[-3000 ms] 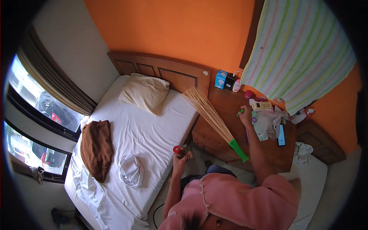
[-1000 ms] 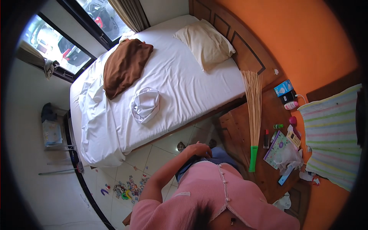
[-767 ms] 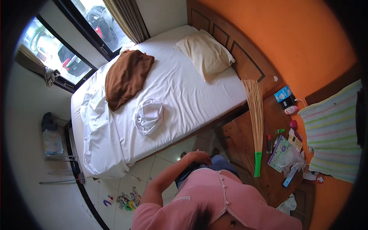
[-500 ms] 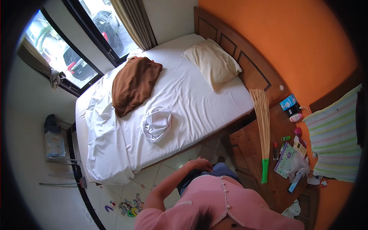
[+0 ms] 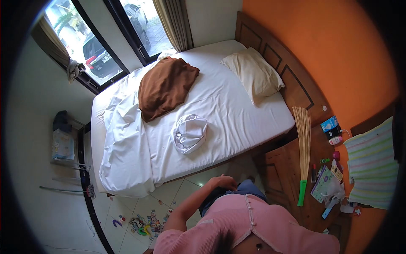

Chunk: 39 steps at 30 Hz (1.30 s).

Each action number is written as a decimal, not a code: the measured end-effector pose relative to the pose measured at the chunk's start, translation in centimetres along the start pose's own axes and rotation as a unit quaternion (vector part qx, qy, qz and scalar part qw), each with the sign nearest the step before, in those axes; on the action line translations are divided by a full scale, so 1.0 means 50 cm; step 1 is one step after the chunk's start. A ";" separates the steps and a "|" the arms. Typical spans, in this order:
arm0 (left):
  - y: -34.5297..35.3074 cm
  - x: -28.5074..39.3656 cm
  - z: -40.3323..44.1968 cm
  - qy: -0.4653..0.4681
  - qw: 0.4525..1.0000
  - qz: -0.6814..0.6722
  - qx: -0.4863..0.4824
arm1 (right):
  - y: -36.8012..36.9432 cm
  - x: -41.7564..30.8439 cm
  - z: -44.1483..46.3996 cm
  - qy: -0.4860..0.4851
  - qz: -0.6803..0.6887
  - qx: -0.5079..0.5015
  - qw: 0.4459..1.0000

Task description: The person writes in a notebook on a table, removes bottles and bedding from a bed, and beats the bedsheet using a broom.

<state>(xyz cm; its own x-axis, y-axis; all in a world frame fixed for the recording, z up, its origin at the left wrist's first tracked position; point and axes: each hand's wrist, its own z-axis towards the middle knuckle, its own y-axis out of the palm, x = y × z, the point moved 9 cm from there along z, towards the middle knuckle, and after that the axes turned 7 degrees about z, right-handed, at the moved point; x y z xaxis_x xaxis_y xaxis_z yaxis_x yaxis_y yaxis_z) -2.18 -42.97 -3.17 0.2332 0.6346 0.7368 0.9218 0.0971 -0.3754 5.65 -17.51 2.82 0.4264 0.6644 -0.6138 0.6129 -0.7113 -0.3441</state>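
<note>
My left hand (image 5: 225, 182) is in front of the blue shorts (image 5: 253, 189) at my waist, with its fingers partly in sight and apart, and no object shows in it. My right hand is out of sight. On the wooden table to the right lies a broom of thin sticks (image 5: 303, 144) with a green handle. Beside it are a red-capped dark bottle (image 5: 314, 173) and a small green bottle (image 5: 324, 161). A patterned sheet (image 5: 322, 183), a clear plastic bag (image 5: 334, 189), a cream remote (image 5: 336, 170) and a blue phone (image 5: 329, 210) lie close by.
The bed (image 5: 228, 131) bears a bundled white cloth (image 5: 190, 133), a brown cloth (image 5: 167, 88) and a cream pillow (image 5: 253, 75). Small cards (image 5: 154, 222) and colourful pieces are scattered on the floor. A blue box (image 5: 329, 124) stands at the table's back.
The red-capped bottle has left my left hand and the green bottle my right hand; both are on the table. My right hand has gone out of sight. The view has turned towards the floor and bed.
</note>
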 end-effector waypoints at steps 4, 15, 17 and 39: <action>0.009 -0.015 -0.026 0.004 1.000 0.011 0.005 | 0.017 -0.010 0.006 -0.007 0.002 0.001 1.000; 0.014 -0.063 -0.139 0.041 0.996 -0.040 0.064 | 0.046 0.004 -0.005 -0.009 0.029 0.025 0.999; 0.030 -0.086 -0.164 0.024 0.997 -0.030 0.070 | 0.049 0.014 -0.010 -0.007 0.035 0.029 0.999; 0.313 -0.147 -0.389 -0.151 0.875 -0.401 0.224 | 0.100 -0.158 0.141 0.082 -0.211 -0.244 0.943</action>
<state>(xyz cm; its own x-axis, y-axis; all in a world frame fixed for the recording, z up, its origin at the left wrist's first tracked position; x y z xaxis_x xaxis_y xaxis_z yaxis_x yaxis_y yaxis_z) 16.54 -61.01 -3.52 -0.5879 0.3917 0.7077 0.5223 0.8519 -0.0376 0.67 -27.93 0.93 0.1490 0.9197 -0.3633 0.9672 -0.2121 -0.1401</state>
